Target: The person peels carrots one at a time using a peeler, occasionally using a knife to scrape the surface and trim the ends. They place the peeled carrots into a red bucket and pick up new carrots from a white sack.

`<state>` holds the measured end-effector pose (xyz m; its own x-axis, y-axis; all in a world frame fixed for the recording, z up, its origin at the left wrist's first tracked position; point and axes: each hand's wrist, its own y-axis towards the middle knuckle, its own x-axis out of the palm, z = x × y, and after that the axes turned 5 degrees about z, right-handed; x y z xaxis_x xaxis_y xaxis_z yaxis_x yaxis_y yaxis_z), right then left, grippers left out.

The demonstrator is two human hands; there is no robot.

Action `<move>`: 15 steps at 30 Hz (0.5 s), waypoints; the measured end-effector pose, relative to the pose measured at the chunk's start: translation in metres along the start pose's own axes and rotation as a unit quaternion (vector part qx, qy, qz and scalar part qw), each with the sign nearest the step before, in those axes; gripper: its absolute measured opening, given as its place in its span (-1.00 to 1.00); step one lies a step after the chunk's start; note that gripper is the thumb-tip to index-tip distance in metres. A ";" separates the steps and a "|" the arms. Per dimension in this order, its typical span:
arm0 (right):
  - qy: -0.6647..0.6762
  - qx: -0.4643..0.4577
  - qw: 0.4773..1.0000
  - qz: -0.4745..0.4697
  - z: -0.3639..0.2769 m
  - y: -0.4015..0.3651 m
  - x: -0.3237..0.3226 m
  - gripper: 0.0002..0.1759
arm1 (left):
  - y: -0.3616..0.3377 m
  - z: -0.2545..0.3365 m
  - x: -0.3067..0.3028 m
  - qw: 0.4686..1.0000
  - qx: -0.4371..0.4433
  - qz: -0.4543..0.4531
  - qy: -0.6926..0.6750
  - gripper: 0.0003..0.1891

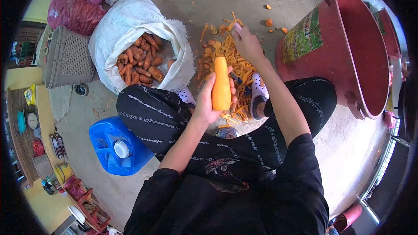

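A peeled orange carrot (221,85) stands nearly upright in my left hand (208,101), its narrow end pointing away from me. The fingers wrap round its thick lower part. Beyond it and to the right, my right hand (249,45) is closed, with a pale pinkish thing (237,28) at its fingers that is too blurred to name. Below both hands, a heap of orange peelings (237,58) and cut carrot ends lies on the floor between my feet. An open white sack (126,21) of unpeeled carrots (141,61) sits to the left.
A large red tub (300,56) stands close on the right. A blue jerrycan (106,148) is beside my left leg. Farther left are a grey basket (72,58) and a red mesh sack (76,6). Carrot scraps (268,22) dot the concrete floor.
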<state>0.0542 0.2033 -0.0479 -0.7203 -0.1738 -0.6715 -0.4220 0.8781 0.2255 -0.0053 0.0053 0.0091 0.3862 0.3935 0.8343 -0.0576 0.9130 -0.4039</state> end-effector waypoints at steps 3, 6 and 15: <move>0.088 0.024 0.996 -0.025 -0.018 -0.004 -0.018 -0.68 | 0.005 0.003 -0.009 0.999 0.002 -0.008 -0.042 -0.51; -0.012 -0.032 0.998 -0.048 -0.044 -0.010 -0.043 -0.69 | 0.005 0.008 -0.002 0.997 -0.013 -0.007 -0.069 -0.53; 0.126 0.020 0.990 -0.057 -0.078 -0.029 -0.076 -0.66 | 0.005 0.009 -0.004 0.998 -0.005 -0.017 -0.064 -0.47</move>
<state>0.0785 0.1557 0.0522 -0.7866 -0.3736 -0.4915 -0.4892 0.8628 0.1272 -0.0151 0.0091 0.0068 0.2667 0.3735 0.8885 -0.0365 0.9251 -0.3779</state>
